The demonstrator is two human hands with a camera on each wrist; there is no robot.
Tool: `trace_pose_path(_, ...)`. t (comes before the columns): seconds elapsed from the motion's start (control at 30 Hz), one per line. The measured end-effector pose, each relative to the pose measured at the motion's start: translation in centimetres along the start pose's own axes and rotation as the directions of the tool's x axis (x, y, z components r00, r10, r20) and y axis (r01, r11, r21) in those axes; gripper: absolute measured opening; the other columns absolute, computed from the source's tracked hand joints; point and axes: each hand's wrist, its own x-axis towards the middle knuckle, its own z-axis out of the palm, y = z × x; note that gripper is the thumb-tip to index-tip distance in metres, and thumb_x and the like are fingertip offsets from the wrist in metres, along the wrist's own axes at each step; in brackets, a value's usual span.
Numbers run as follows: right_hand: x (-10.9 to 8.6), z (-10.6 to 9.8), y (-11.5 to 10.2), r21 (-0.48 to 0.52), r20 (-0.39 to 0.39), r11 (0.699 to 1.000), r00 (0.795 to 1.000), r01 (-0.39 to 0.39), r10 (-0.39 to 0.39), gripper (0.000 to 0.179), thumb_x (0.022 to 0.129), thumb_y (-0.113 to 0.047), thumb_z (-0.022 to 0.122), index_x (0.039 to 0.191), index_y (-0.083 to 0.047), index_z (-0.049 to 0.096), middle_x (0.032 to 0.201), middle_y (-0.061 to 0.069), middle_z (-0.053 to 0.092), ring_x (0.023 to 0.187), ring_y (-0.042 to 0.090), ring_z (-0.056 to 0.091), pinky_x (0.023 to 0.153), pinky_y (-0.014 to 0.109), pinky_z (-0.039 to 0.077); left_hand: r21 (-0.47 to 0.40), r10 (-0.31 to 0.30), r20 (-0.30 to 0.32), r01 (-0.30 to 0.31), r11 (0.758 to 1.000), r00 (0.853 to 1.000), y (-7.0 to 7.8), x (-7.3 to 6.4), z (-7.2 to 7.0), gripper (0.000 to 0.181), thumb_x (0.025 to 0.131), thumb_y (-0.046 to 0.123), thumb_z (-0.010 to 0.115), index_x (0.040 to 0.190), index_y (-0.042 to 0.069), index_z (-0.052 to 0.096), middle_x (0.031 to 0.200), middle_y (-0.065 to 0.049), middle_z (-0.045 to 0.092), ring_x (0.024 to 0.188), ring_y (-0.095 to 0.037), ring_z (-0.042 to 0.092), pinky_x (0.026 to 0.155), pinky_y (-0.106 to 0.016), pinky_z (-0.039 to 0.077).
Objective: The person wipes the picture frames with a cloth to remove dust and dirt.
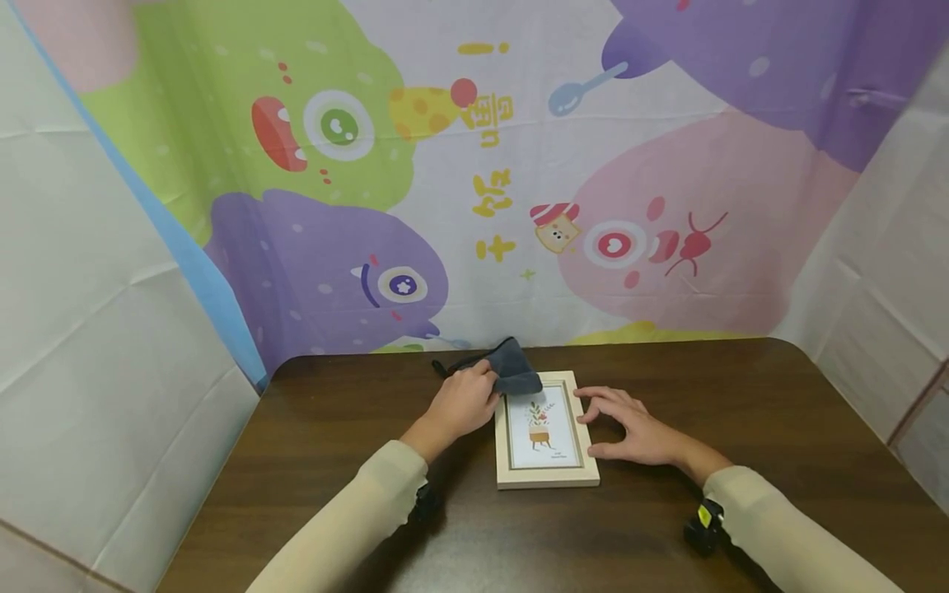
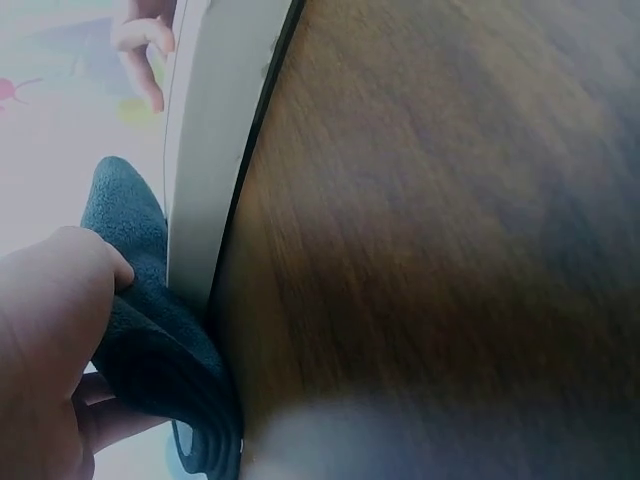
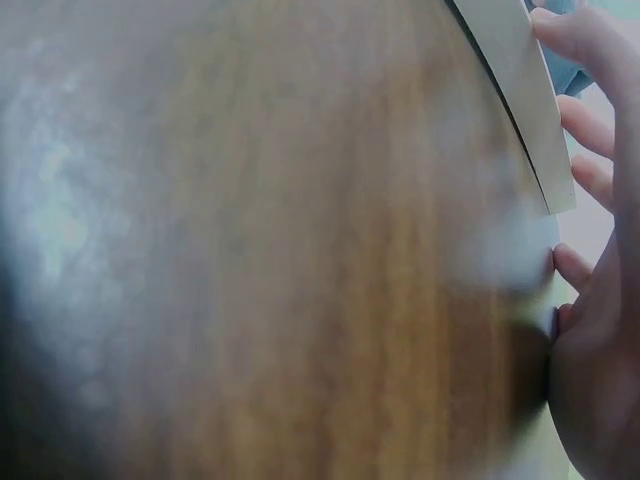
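Observation:
A picture frame [image 1: 547,476] with a pale wooden border lies flat on the brown table, showing a print of a plant in a pot on legs. At its upper left corner my left hand [image 1: 464,401] pinches a dark grey-blue cloth [image 1: 513,362], which drapes over that corner. The left wrist view shows the cloth [image 2: 138,235] bunched between thumb and fingers, against the side of the picture frame [image 2: 215,130]. My right hand [image 1: 636,428] rests along the frame's right edge, thumb and fingers spread with fingertips at the border.
The wooden table [image 1: 334,461] reaches back to a hanging cloth [image 1: 474,313] printed with cartoon monsters. Pale sheets hang at the left [image 1: 96,329] and right. Each wrist carries a small black camera, the right one [image 1: 703,527] close over the tabletop.

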Motion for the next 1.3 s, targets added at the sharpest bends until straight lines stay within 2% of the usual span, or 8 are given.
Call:
trace_pose_path(0.13,0.1,0.0,0.0,-0.004,-0.001,1.000,1.000,0.003,-0.003,0.026,0.096,-0.032,0.090,0.113,-0.032,0.070,0.172,0.015,0.053,0.158,0.051,0.043,0.114,0.080,0.030,0.005,0.004,-0.005,-0.004,1.000,1.000,0.0,0.2,-0.1,0.030,0.107,0.035,0.073,0.122,0.011,0.082,0.114,-0.004,0.071,0.090,-0.025,0.078,0.077,-0.044,0.068)
trace_pose_path(0.2,0.1,0.0,0.1,-0.005,-0.002,1.000,1.000,0.007,-0.007,0.026,0.096,-0.032,0.089,0.113,-0.032,0.070,0.172,0.015,0.053,0.158,0.051,0.043,0.114,0.081,0.029,0.025,0.005,-0.018,-0.004,1.000,1.000,0.7,0.1,-1.4,0.029,0.106,0.034,0.074,0.120,0.010,0.082,0.114,-0.005,0.071,0.093,-0.025,0.076,0.074,-0.047,0.067)
trace_pose_path(0.37,0.1,-0.1,0.1,-0.009,0.004,1.000,1.000,0.002,-0.002,0.024,0.097,-0.033,0.089,0.112,-0.032,0.070,0.172,0.015,0.052,0.158,0.052,0.042,0.114,0.083,0.028,0.065,-0.017,0.002,0.017,0.998,1.000,4.0,-0.2,-7.5,0.025,0.108,0.029,0.074,0.120,0.009,0.084,0.120,-0.008,0.075,0.105,-0.026,0.073,0.073,-0.050,0.067)
trace_pose_path(0.5,0.0,-0.2,0.0,-0.008,0.002,1.000,1.000,0.006,-0.006,0.024,0.097,-0.033,0.089,0.111,-0.032,0.069,0.172,0.017,0.052,0.158,0.054,0.042,0.114,0.085,0.028,0.037,-0.042,0.069,0.039,0.999,0.997,5.4,0.3,-10.0,0.027,0.111,0.027,0.071,0.125,0.009,0.084,0.126,-0.008,0.078,0.112,-0.026,0.074,0.077,-0.043,0.068)
trace_pose_path(0.73,-0.1,-0.2,0.0,-0.014,-0.002,1.000,1.000,0.015,-0.015,0.025,0.097,-0.032,0.089,0.112,-0.032,0.069,0.172,0.017,0.052,0.157,0.055,0.042,0.113,0.085,0.029,-0.054,-0.038,0.061,0.041,0.998,0.997,3.1,2.8,-5.4,0.033,0.114,0.037,0.062,0.130,0.017,0.083,0.132,-0.003,0.081,0.118,-0.025,0.076,0.082,-0.053,0.068)
trace_pose_path(0.93,-0.1,0.0,0.2,-0.020,-0.009,0.999,0.999,0.032,-0.033,0.025,0.096,-0.031,0.089,0.112,-0.032,0.069,0.172,0.015,0.053,0.156,0.051,0.044,0.111,0.079,0.031,-0.190,-0.082,0.149,0.110,0.976,0.985,4.4,4.1,-7.2,0.027,0.113,0.034,0.066,0.130,0.022,0.083,0.127,-0.001,0.084,0.110,-0.024,0.080,0.080,-0.053,0.065)
trace_pose_path(1.13,-0.1,0.1,0.0,-0.026,-0.012,0.998,0.999,0.051,-0.052,0.025,0.097,-0.030,0.089,0.112,-0.032,0.069,0.171,0.014,0.055,0.156,0.049,0.044,0.111,0.077,0.032,-0.260,-0.123,0.144,0.158,0.953,0.982,3.8,5.9,-3.7,0.031,0.115,0.041,0.061,0.137,0.032,0.080,0.110,0.009,0.085,0.080,-0.011,0.069,0.065,-0.044,0.051)
trace_pose_path(1.3,0.0,0.1,-0.2,-0.024,-0.008,0.998,0.998,0.058,-0.059,0.025,0.097,-0.029,0.089,0.112,-0.031,0.069,0.171,0.016,0.054,0.156,0.050,0.044,0.111,0.078,0.032,-0.335,-0.167,0.173,0.217,0.917,0.971,4.0,7.4,-0.9,0.033,0.114,0.044,0.063,0.141,0.033,0.078,0.114,0.008,0.085,0.083,-0.011,0.069,0.074,-0.039,0.054)
